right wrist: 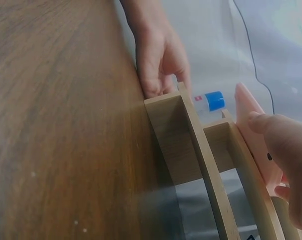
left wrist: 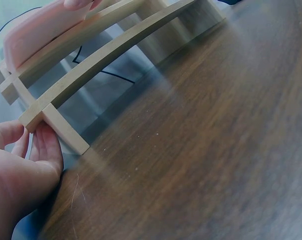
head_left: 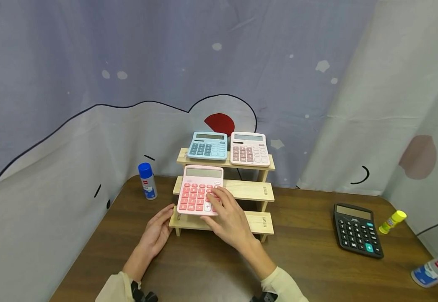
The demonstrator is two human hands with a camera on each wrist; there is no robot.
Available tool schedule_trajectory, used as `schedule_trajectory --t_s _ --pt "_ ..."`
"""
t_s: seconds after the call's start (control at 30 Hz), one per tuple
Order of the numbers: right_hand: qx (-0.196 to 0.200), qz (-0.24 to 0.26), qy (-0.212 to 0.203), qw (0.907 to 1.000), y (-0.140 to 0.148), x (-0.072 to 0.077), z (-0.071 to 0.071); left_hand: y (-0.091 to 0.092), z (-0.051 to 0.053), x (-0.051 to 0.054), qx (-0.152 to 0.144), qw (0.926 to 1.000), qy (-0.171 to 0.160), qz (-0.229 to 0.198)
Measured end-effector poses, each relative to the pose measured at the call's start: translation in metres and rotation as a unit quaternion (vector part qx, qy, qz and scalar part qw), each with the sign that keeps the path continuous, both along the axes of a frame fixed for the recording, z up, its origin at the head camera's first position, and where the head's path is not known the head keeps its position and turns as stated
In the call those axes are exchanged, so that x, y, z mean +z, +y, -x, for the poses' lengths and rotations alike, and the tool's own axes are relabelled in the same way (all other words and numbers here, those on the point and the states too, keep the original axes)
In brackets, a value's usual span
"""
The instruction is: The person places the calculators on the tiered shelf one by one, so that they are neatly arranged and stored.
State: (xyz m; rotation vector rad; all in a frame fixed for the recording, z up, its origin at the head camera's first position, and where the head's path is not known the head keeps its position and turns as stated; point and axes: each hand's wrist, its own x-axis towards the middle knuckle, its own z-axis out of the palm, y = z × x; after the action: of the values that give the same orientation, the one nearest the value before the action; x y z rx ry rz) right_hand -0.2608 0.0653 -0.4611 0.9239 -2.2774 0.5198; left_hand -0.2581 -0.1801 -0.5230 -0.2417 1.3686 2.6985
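Note:
A pink calculator point(head_left: 200, 190) leans at a slant on the middle step of a three-tier wooden stand point(head_left: 258, 222). My right hand point(head_left: 231, 218) grips its lower right part, fingers over the keys and thumb at the bottom edge. The thumb also shows against the pink calculator point(right wrist: 250, 120) in the right wrist view. At the stand's lower left corner, my left hand point(head_left: 157, 230) pinches the end of the bottom board. In the left wrist view that hand point(left wrist: 26, 175) has its thumb on the board's end and fingers underneath. A blue calculator point(head_left: 208, 146) and a white-pink calculator point(head_left: 250, 149) sit on the top step.
On the right of the brown table point(head_left: 298, 268) lie a black calculator point(head_left: 357, 230), a yellow glue stick point(head_left: 392, 221) and a blue-capped glue stick point(head_left: 435, 268). Another blue-capped glue stick point(head_left: 148, 181) stands left of the stand. A patterned curtain point(head_left: 147, 54) hangs behind.

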Motion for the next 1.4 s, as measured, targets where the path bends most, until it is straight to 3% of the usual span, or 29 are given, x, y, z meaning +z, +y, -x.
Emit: schedule_trajectory --t_s 0.2,0.47,0.63,0.93,1.4 --pt "0.006 0.005 -0.002 1.0 -0.0002 -0.0002 0.0008 -0.0008 -0.0001 0.0 -0.001 1.0 0.0 -0.002" --pt "0.0 0.016 0.031 0.9994 -0.0029 -0.0021 0.0 -0.0001 0.0 0.0 -0.005 1.0 0.002 0.001" --pt "0.0 0.021 0.029 0.9994 -0.0034 -0.0024 -0.0009 0.0002 0.0002 -0.0004 -0.004 1.0 0.0 0.002" --pt "0.009 0.018 -0.011 0.9997 -0.0018 -0.0028 0.0003 -0.0005 -0.0005 0.0003 -0.006 1.0 -0.001 0.008" --pt "0.018 0.018 0.015 0.9996 -0.0028 -0.0035 -0.0008 -0.0003 0.0001 0.0005 -0.005 0.9999 -0.002 0.012"
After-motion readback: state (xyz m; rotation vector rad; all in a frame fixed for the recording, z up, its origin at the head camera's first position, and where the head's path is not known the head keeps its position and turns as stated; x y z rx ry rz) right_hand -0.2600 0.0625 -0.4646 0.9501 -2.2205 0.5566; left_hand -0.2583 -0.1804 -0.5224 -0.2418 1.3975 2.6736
